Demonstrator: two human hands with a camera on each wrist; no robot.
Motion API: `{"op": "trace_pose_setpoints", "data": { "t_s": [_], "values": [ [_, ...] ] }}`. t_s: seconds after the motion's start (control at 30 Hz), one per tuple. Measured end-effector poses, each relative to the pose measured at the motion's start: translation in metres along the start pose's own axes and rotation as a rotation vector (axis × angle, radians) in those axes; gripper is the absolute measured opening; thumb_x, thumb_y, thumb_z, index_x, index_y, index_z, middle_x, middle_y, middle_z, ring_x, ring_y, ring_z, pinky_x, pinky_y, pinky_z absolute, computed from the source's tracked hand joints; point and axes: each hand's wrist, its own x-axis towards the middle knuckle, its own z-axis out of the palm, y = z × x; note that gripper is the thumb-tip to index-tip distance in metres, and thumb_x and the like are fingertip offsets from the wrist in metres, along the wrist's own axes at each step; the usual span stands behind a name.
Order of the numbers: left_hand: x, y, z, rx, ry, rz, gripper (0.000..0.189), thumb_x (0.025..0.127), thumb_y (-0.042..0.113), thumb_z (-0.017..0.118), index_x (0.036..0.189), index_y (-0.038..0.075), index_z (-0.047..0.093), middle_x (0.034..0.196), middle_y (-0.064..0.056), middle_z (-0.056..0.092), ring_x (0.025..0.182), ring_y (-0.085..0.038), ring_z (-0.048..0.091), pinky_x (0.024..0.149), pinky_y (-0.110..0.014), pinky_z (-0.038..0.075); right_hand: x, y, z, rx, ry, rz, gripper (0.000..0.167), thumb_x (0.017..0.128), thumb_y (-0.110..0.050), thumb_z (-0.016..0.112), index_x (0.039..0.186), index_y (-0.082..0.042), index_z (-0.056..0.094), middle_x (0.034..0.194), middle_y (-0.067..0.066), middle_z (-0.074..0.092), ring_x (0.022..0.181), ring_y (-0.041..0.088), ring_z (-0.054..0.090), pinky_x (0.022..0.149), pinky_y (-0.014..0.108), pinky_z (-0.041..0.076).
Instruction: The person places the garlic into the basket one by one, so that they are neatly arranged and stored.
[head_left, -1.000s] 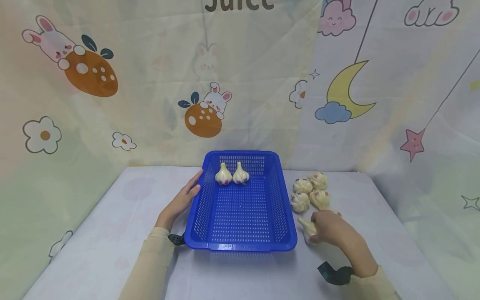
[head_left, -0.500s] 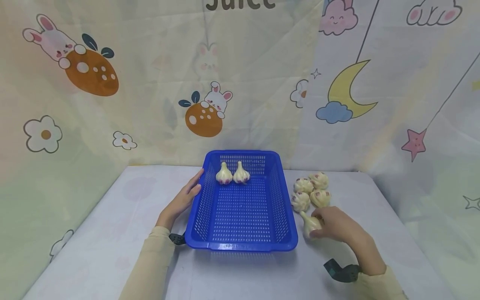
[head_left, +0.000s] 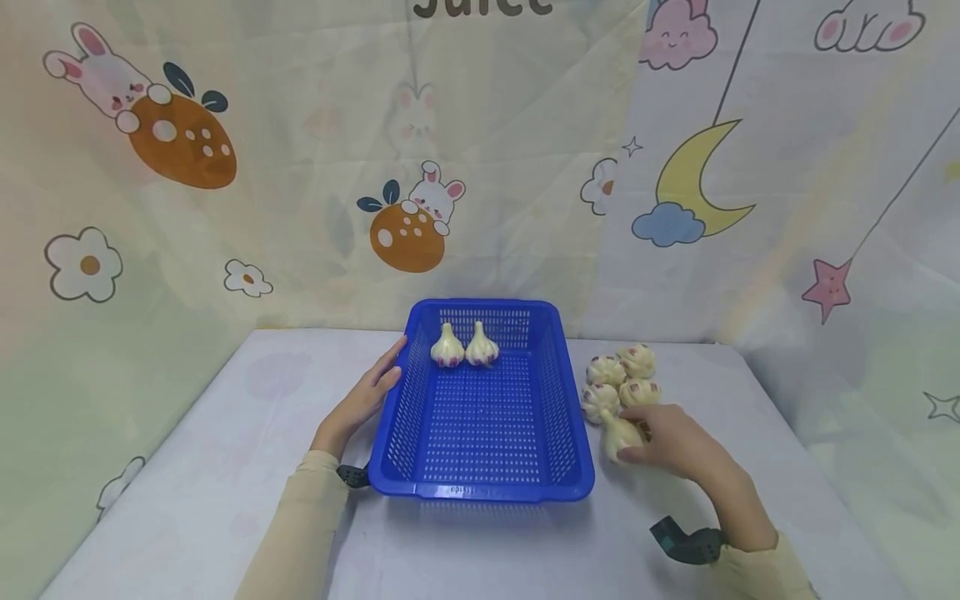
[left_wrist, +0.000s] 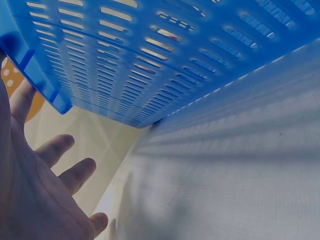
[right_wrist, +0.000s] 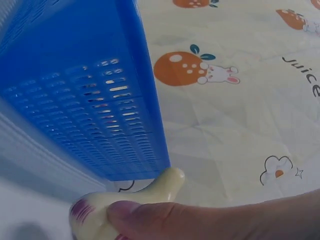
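My right hand (head_left: 671, 442) pinches a garlic bulb (head_left: 619, 437) beside the right wall of the blue basket (head_left: 480, 492). In the right wrist view, the thumb lies across the purple-marked bulb (right_wrist: 95, 212), its stem pointing toward the basket's far corner. Several more garlic bulbs (head_left: 601, 402) sit clustered just beyond that hand. Inside the basket, two garlic bulbs (head_left: 447, 347) stand upright side by side at the far left. My left hand (head_left: 362, 404) rests against the basket's left rim, its fingers extended; the left wrist view shows the spread fingers (left_wrist: 77, 176) under the rim.
A white-covered table (head_left: 247, 467) carries the basket and the bulbs. Behind it hangs a printed cloth backdrop (head_left: 517, 233) with cartoon rabbits, flowers and a moon, reaching down to the table's far edge.
My right hand has moved slightly away from me with the garlic bulb, bringing it nearer to the clustered bulbs. The left hand and the basket have stayed in place.
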Motion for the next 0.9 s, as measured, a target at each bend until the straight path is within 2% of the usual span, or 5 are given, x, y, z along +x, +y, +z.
{"op": "trace_pose_setpoints", "data": {
  "t_s": [0.2, 0.4, 0.57, 0.9],
  "values": [
    [0.002, -0.002, -0.001, -0.007, -0.006, 0.01, 0.054, 0.104, 0.025, 0.033, 0.154, 0.026, 0.012, 0.161, -0.01, 0.007, 0.147, -0.037, 0.007, 0.116, -0.059, 0.009, 0.0, -0.004, -0.002, 0.041, 0.044, -0.002, 0.058, 0.075, -0.029, 0.079, 0.121, 0.002, 0.061, 0.108, 0.017, 0.068, 0.095, 0.028, 0.064, 0.078, 0.047, 0.053],
    [0.001, -0.002, -0.001, -0.018, -0.009, 0.005, 0.053, 0.104, 0.025, 0.032, 0.154, 0.028, 0.012, 0.161, -0.009, 0.007, 0.147, -0.036, 0.008, 0.116, -0.058, 0.01, -0.001, -0.007, -0.005, 0.096, 0.133, -0.034, 0.057, 0.078, -0.028, 0.077, 0.122, 0.003, 0.06, 0.115, 0.023, 0.065, 0.103, 0.038, 0.064, 0.083, 0.05, 0.053],
    [0.001, -0.002, -0.001, -0.008, -0.001, -0.005, 0.053, 0.104, 0.026, 0.033, 0.153, 0.029, 0.013, 0.161, -0.009, 0.008, 0.147, -0.036, 0.009, 0.116, -0.058, 0.011, -0.002, -0.01, -0.006, 0.115, 0.2, -0.048, 0.058, 0.077, -0.029, 0.078, 0.122, 0.003, 0.06, 0.119, 0.024, 0.062, 0.105, 0.04, 0.063, 0.084, 0.05, 0.053],
    [0.002, -0.003, -0.002, 0.005, 0.004, 0.0, 0.054, 0.103, 0.024, 0.034, 0.153, 0.028, 0.014, 0.161, -0.011, 0.01, 0.147, -0.037, 0.01, 0.116, -0.06, 0.011, -0.005, -0.016, -0.009, 0.128, 0.229, -0.022, 0.064, 0.078, -0.033, 0.077, 0.127, 0.003, 0.057, 0.122, 0.024, 0.06, 0.106, 0.039, 0.063, 0.083, 0.046, 0.055]
  ]
}}
